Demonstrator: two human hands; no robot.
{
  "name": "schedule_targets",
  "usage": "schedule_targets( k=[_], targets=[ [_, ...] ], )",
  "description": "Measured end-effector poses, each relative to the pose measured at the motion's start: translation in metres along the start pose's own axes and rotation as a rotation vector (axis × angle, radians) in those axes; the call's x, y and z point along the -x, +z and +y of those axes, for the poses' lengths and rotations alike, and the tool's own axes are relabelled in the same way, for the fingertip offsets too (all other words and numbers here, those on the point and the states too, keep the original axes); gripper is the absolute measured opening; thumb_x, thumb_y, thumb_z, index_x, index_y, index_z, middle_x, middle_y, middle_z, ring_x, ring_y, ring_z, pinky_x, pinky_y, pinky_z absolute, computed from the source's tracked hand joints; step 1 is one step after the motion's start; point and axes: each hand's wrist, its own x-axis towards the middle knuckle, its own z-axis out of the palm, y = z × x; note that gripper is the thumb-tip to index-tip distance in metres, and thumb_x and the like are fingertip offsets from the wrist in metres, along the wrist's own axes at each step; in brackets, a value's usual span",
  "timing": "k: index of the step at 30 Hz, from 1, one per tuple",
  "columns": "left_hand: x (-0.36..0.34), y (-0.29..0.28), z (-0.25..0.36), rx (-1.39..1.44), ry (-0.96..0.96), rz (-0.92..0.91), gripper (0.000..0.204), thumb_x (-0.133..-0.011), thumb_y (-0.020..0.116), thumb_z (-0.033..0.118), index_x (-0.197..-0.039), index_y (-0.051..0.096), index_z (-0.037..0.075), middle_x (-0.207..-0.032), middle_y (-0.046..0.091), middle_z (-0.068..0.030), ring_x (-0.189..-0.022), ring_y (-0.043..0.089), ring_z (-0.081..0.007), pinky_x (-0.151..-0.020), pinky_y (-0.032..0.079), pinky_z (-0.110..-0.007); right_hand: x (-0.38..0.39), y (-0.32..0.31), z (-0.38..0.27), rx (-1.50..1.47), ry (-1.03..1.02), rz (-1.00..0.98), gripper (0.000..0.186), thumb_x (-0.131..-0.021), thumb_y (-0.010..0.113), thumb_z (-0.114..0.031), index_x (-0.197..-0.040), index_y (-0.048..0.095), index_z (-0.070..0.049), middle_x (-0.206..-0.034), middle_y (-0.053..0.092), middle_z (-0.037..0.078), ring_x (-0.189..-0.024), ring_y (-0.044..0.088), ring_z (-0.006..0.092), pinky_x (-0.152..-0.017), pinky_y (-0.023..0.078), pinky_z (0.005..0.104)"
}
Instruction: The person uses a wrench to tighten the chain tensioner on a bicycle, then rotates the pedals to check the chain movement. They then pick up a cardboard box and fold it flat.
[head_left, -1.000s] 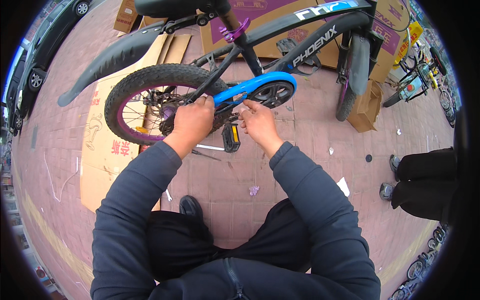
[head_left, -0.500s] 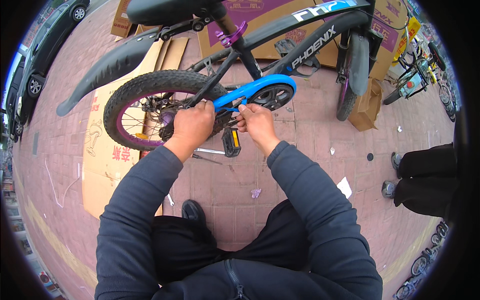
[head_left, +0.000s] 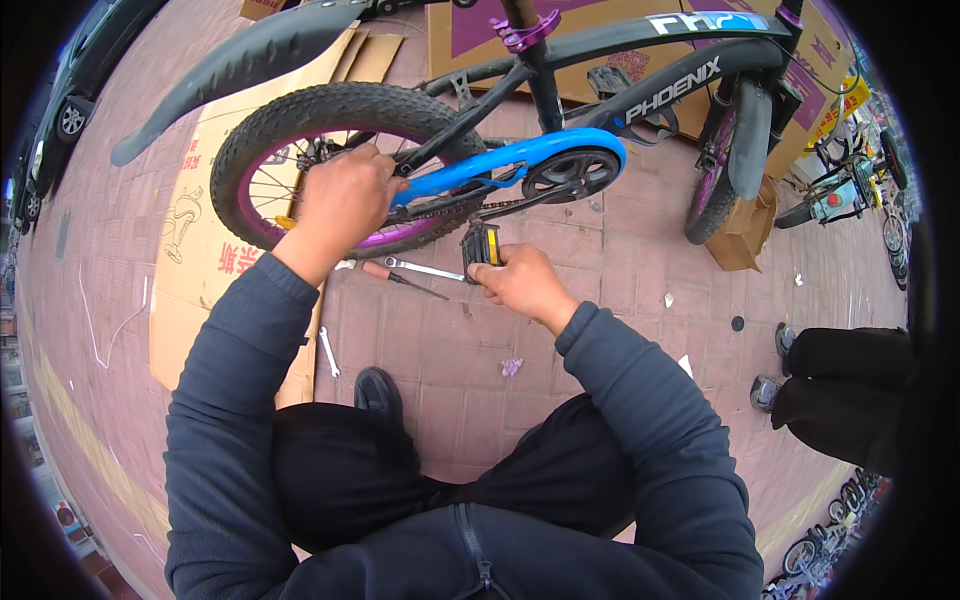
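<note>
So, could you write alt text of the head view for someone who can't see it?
Someone's right fingers hold a bicycle pedal, left fingers at the rear end of the blue chain guard; a screwdriver and two wrenches lie on the paving.

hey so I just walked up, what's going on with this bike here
A person has both bare hands at a black bicycle. The left hand is at the rear end of the blue chain guard, while the right hand holds a pedal. On the paving, a screwdriver and a wrench lie near that pedal, and a smaller wrench lies beside the flattened cardboard.
</note>
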Motion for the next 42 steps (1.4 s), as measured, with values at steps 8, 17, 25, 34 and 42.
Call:
schedule_targets(
  k=[8,17,25,34,42],
  targets=[
    [0.0,0.006,-0.009,0.012,0.02,-0.003,0.022,-0.089,0.072,0.027,-0.09,0.076,0.005,-0.084,0.066,-0.0114,-0.079,0.068,-0.0344,-0.071,0.053,-0.045,0.014,-0.004,-0.022,-0.433,0.059,0.001,0.036,-0.092,0.07,-0.029,-0.094,0.07,0.007,-0.076,0.07,0.01,-0.064,0.066,0.0131,-0.056,0.054,0.0264],
    [-0.001,0.009,-0.011,0.037,0.031,0.051,0.022,-0.091,0.071,0.027,-0.092,0.077,0.005,-0.085,0.067,-0.0118,-0.083,0.067,-0.0346,-0.073,0.052,-0.047,0.026,-0.038,-0.055,-0.6,-0.072,0.053,0.033,-0.097,0.064,-0.03,-0.094,0.069,0.003,-0.08,0.069,0.008,-0.065,0.064,0.011,-0.056,0.053,0.0249],
    [-0.001,0.013,-0.011,0.063,0.013,0.077,0.02,-0.09,0.072,0.025,-0.094,0.076,0.005,-0.085,0.067,-0.0122,-0.082,0.067,-0.035,-0.073,0.053,-0.046,0.027,-0.04,-0.062,-0.518,-0.05,0.077,0.03,-0.1,0.059,-0.03,-0.096,0.069,-0.002,-0.083,0.07,0.005,-0.064,0.062,0.0074,-0.058,0.052,0.0221],
    [-0.006,0.018,-0.016,0.03,0.021,0.1,0.025,-0.091,0.07,0.032,-0.096,0.077,0.008,-0.09,0.069,-0.0116,-0.082,0.069,-0.035,-0.072,0.055,-0.046,0.02,-0.035,-0.05,-0.495,-0.079,0.009,0.036,-0.099,0.062,-0.033,-0.099,0.069,0.002,-0.082,0.069,0.006,-0.065,0.063,0.0095,-0.061,0.055,0.0255],
    [-0.007,0.015,-0.016,0.036,0.015,0.068,0.024,-0.09,0.071,0.028,-0.095,0.076,0.006,-0.09,0.068,-0.0135,-0.082,0.068,-0.0365,-0.073,0.054,-0.047,0.0,-0.01,0.0,0.004,-0.052,-0.063,0.042,-0.09,0.065,-0.035,-0.087,0.071,0.006,-0.074,0.071,0.017,-0.069,0.07,0.0302,-0.071,0.056,0.0412]
  ],
)
